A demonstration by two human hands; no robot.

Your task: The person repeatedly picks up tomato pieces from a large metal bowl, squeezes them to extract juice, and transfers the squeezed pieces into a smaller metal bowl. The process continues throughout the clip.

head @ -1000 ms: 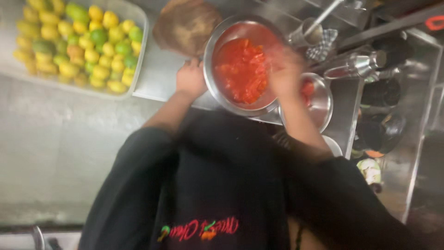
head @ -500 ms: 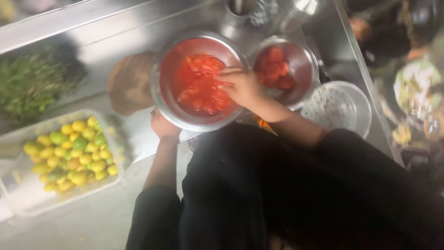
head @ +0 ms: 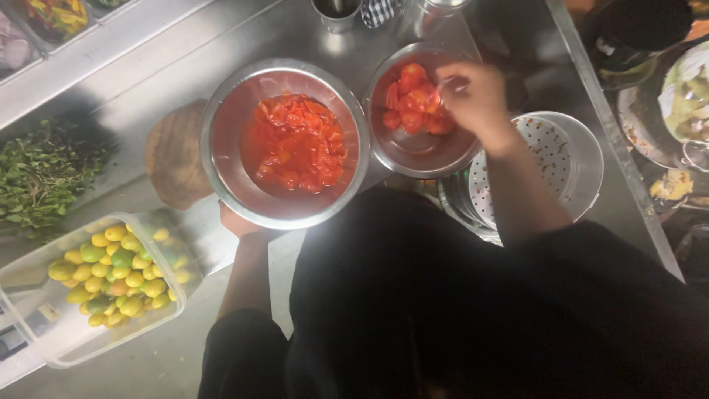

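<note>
Your left hand [head: 240, 222] is at the near rim of the large steel bowl [head: 221, 148] and mostly hidden under it. It seems to support the bowl from below, but you cannot tell how the fingers are closed. This bowl holds crushed red tomato pulp [head: 295, 144], wet and without clear pieces.

Your right hand [head: 476, 96] is over the smaller steel bowl [head: 413, 151], which stands just beside the large one, on the right of it. The fingers are curled and pinched together over the tomato pieces [head: 413, 107] in the far part of that bowl. Whether a piece is already between the fingertips is not clear, because the hand covers that place.

As a judgement, the step in hand is picking a piece from the small bowl, to work it into the large bowl. The next move calls for a sure grip on one slippery piece, then a short carry to the left, over the two touching rims, while the left hand keeps the large bowl level.

The tomato pieces are rough chunks lying in a heap, so they have no common direction; no long axis can be read. Both bowls are round and open upward.

Just right of your right wrist stands a perforated metal strainer [head: 569, 159]. Left of your left hand is a clear tub of small yellow and green fruits [head: 118, 266].
</note>
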